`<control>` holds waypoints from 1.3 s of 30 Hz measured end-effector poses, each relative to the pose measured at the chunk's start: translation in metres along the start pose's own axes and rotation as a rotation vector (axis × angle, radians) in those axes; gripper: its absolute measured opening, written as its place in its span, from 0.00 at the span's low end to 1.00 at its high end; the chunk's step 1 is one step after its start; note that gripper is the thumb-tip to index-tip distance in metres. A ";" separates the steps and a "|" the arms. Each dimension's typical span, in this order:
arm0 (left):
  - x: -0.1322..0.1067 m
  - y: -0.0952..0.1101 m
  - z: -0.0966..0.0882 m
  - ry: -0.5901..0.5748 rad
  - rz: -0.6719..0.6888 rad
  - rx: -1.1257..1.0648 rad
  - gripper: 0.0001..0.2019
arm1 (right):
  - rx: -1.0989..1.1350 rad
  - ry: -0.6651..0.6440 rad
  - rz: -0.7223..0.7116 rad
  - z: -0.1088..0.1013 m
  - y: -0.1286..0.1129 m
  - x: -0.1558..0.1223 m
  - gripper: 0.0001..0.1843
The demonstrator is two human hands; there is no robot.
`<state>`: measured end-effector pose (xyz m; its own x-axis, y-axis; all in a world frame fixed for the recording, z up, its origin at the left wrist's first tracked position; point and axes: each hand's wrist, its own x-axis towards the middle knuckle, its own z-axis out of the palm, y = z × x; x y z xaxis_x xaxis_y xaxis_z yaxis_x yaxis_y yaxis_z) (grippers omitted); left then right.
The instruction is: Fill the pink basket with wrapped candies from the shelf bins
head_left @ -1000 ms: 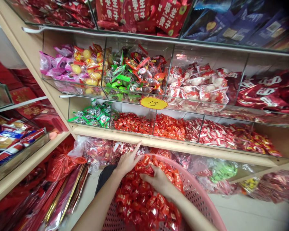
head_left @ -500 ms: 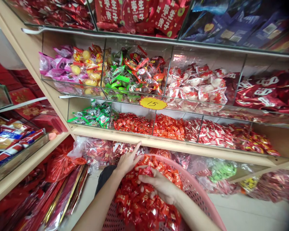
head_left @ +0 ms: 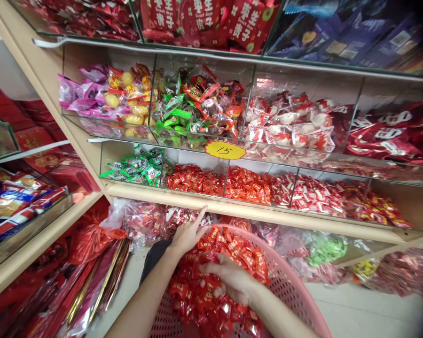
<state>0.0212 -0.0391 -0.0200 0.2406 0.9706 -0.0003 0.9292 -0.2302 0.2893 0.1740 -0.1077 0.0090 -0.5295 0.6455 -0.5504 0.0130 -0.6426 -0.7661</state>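
A pink perforated plastic basket (head_left: 296,291) holds many red-wrapped candies (head_left: 211,305) with pale lettering. My left hand (head_left: 186,237) is at the basket's far left rim, with its index finger stretched toward the shelf edge and its thumb apart; the other fingers are mostly hidden. Inside the basket, my right hand (head_left: 232,279) is down among the candies. Its fingers are apart and slightly blurred, touching the wrappers, and I see no candy clearly gripped in them.
Ahead, a wooden shelf edge (head_left: 254,212) runs below clear bins of red candies (head_left: 248,185) and green-wrapped sweets (head_left: 144,166). A yellow tag (head_left: 225,149) reads 15. Bagged sweets (head_left: 324,249) lie under the shelf. Red packaging (head_left: 91,234) stands at the left.
My right hand has gone lower into the candies, and the candies held up by its fingers before are no longer seen raised. My left hand has stayed in place.
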 end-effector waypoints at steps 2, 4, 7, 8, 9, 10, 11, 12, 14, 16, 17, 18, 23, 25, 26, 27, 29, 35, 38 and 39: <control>0.000 0.000 0.000 0.002 0.000 0.000 0.32 | -0.146 0.060 -0.106 0.004 0.004 0.002 0.16; 0.000 0.000 0.000 0.002 -0.002 0.000 0.32 | -0.243 0.104 -0.162 0.008 0.008 0.004 0.17; 0.000 -0.001 0.001 0.002 -0.002 0.002 0.31 | -0.250 0.094 -0.132 0.016 0.015 0.007 0.16; 0.000 -0.001 0.001 0.000 -0.002 0.003 0.31 | -0.243 0.086 -0.122 0.019 0.017 0.008 0.16; 0.001 -0.001 0.001 -0.002 -0.002 0.003 0.31 | -0.245 0.084 -0.119 0.021 0.020 0.010 0.16; 0.001 -0.001 0.001 -0.002 0.000 0.004 0.31 | -0.253 0.088 -0.121 0.022 0.022 0.011 0.16; 0.001 -0.001 0.002 0.000 0.003 0.004 0.31 | -0.263 0.097 -0.133 0.023 0.024 0.012 0.15; 0.001 -0.001 0.002 0.004 0.007 0.005 0.31 | -0.274 0.110 -0.149 0.023 0.026 0.014 0.15; 0.001 -0.002 0.002 0.014 0.016 0.005 0.31 | -0.298 0.150 -0.178 0.023 0.027 0.016 0.13; 0.001 -0.003 0.002 0.017 0.018 0.004 0.31 | -0.302 0.193 -0.204 0.021 0.026 0.017 0.12; 0.001 -0.003 0.002 0.016 0.017 0.003 0.31 | -0.298 0.207 -0.212 0.020 0.025 0.017 0.11; 0.001 -0.003 0.002 0.015 0.016 0.001 0.31 | -0.290 0.214 -0.216 0.019 0.024 0.017 0.11; 0.000 -0.002 0.002 0.019 0.018 -0.001 0.31 | -0.257 0.222 -0.217 0.019 0.020 0.015 0.11; 0.000 -0.002 0.002 0.019 0.018 0.006 0.31 | -0.249 0.214 -0.216 0.020 0.021 0.015 0.12; 0.001 -0.002 0.002 0.017 0.017 0.010 0.31 | -0.241 0.208 -0.216 0.020 0.021 0.015 0.12; 0.001 -0.002 0.002 0.014 0.014 0.012 0.31 | -0.228 0.201 -0.213 0.021 0.022 0.014 0.12; 0.001 -0.002 0.002 0.009 0.011 0.014 0.31 | -0.200 0.198 -0.201 0.021 0.022 0.013 0.13; 0.000 -0.001 0.001 0.016 0.001 0.004 0.30 | -0.111 0.227 -0.162 0.019 0.011 0.008 0.19; 0.001 -0.001 0.001 0.022 0.012 0.002 0.30 | 0.015 0.199 -0.139 0.016 0.007 0.005 0.19; 0.001 -0.001 0.001 0.017 0.011 0.004 0.30 | 0.059 0.192 -0.133 0.015 0.006 0.005 0.19</control>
<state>0.0209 -0.0377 -0.0212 0.2457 0.9692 0.0192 0.9277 -0.2408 0.2852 0.1590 -0.1141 0.0067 -0.3523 0.7893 -0.5029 -0.0985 -0.5656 -0.8188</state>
